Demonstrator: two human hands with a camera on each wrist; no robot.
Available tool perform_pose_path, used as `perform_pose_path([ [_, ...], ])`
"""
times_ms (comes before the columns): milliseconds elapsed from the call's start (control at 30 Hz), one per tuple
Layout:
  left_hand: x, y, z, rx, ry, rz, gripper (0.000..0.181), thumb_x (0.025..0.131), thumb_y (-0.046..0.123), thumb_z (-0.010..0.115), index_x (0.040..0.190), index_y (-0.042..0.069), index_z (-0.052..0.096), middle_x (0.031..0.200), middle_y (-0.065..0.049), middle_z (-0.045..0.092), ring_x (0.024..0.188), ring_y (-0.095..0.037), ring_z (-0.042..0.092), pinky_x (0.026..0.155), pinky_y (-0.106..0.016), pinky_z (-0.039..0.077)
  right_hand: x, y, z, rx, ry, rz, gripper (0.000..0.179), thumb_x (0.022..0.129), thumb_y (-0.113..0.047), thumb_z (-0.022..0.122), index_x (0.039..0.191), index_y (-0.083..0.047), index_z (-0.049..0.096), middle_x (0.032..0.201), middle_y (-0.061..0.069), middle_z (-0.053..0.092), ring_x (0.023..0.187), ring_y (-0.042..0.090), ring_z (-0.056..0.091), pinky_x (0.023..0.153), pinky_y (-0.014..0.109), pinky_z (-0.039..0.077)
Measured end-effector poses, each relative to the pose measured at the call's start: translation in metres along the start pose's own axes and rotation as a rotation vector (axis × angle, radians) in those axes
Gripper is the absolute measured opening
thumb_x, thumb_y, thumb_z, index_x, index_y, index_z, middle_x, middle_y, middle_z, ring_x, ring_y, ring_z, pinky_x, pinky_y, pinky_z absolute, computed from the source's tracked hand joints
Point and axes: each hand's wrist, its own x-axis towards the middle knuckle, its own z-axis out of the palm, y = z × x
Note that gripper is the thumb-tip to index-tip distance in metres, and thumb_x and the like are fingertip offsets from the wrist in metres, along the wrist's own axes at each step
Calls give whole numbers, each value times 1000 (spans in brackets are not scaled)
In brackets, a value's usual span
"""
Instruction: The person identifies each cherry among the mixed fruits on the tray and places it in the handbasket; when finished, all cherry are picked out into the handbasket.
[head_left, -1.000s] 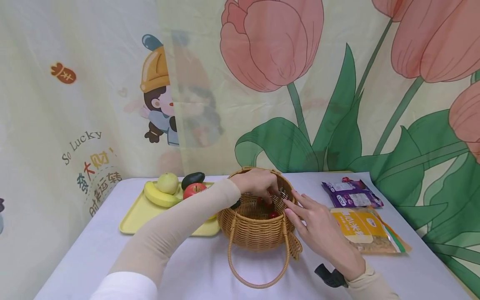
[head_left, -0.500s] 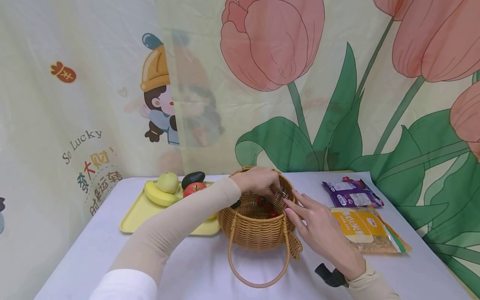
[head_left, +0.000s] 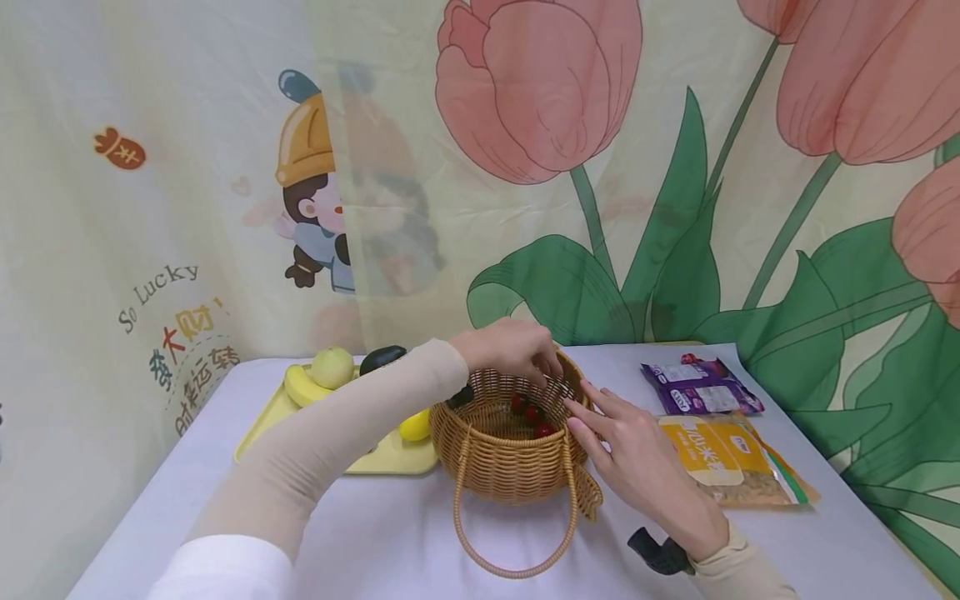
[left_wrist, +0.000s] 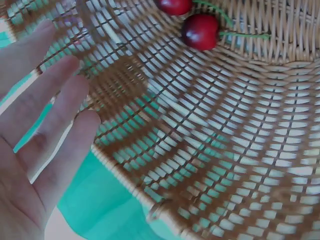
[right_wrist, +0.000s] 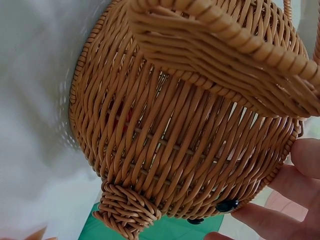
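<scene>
A wicker basket [head_left: 506, 475] with a looped handle [head_left: 517, 573] stands mid-table. Red cherries [head_left: 533, 414] lie inside it; two of them, the nearer a dark red cherry [left_wrist: 200, 31], show green stems in the left wrist view. Over the basket's opening hangs my left hand [head_left: 513, 348], its fingers bent downward in the head view. The left wrist view shows nothing between those spread fingers [left_wrist: 70, 100], which are close to the rim. My right hand [head_left: 637, 450] touches the basket's right rim with extended fingers [right_wrist: 290, 185]. Black bead eyes [right_wrist: 227, 205] sit near them.
Left of the basket, a yellow tray [head_left: 405, 458] holds a banana [head_left: 300, 387], a round pale-green fruit [head_left: 332, 367], a dark oval fruit [head_left: 382, 360] and a yellow fruit [head_left: 415, 427]. Purple packets [head_left: 705, 387] and an orange food bag [head_left: 731, 458] lie to the right.
My left hand has risen out of the basket toward its rim, uncovering the cherries inside. The left forearm now hides the red apple on the tray. My right hand stays at the rim.
</scene>
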Motion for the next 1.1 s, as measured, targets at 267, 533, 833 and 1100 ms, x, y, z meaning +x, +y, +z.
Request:
perform_pose_path([
  [267, -25, -4, -14, -6, 95, 37, 33, 94, 33, 76, 126, 26, 75, 120, 8, 77, 91, -4, 68, 81, -28, 56, 0, -2, -1, 5, -15, 10, 34, 103, -29, 62, 133, -15, 70, 150, 17, 57, 129, 47, 60, 100, 60, 51],
  [533, -89, -33, -6, -101, 323, 49, 32, 93, 19, 77, 124, 13, 76, 113, -3, 79, 85, -15, 72, 79, -32, 59, -1, -4, 1, 11, -13, 12, 34, 103, -29, 62, 133, -14, 70, 149, 18, 57, 129, 48, 60, 100, 60, 51],
  [833, -184, -76, 22, -152, 439, -168, 34, 87, 15, 82, 120, 14, 78, 95, -2, 80, 79, -18, 60, 69, -25, 47, -1, -3, 1, 24, 5, 16, 33, 103, -27, 63, 132, -14, 71, 149, 19, 57, 129, 48, 60, 99, 59, 52],
  [1100, -257, -86, 56, -61, 432, -399, 35, 84, 20, 84, 118, 20, 79, 100, 0, 79, 87, -19, 65, 68, -28, 49, 0, -5, -1, 27, -5, 30, 34, 103, -27, 62, 133, -14, 71, 149, 19, 57, 130, 49, 59, 99, 61, 51],
])
